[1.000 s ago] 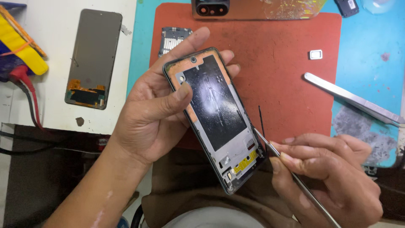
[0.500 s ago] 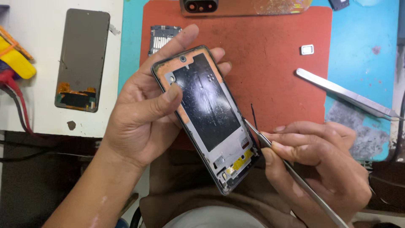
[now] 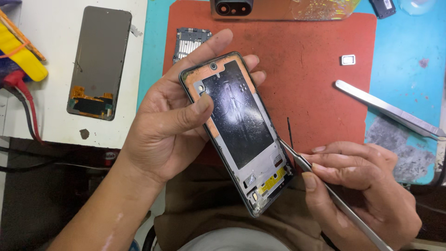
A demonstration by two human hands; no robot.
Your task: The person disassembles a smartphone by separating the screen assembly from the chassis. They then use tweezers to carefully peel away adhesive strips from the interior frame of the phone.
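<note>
My left hand (image 3: 162, 130) grips an opened phone frame (image 3: 239, 130), tilted, with its dark inner plate facing up and my thumb pressed on its left edge. My right hand (image 3: 362, 195) pinches metal tweezers (image 3: 325, 186); their tip touches the frame's right edge near the bottom, by a yellow sticker. A thin black sliver (image 3: 290, 132) stands just above the tweezers' tip.
A red work mat (image 3: 325, 83) lies on a blue mat (image 3: 409, 56). A detached phone screen (image 3: 100, 62) rests on the white bench at left. A second pair of tweezers (image 3: 390, 110), a small circuit board (image 3: 190, 42), a SIM tray (image 3: 347, 59) and a back cover (image 3: 278, 9) lie around.
The view has shifted slightly. My hands keep the same hold, and the tweezers' tip stays at the frame's lower right edge.
</note>
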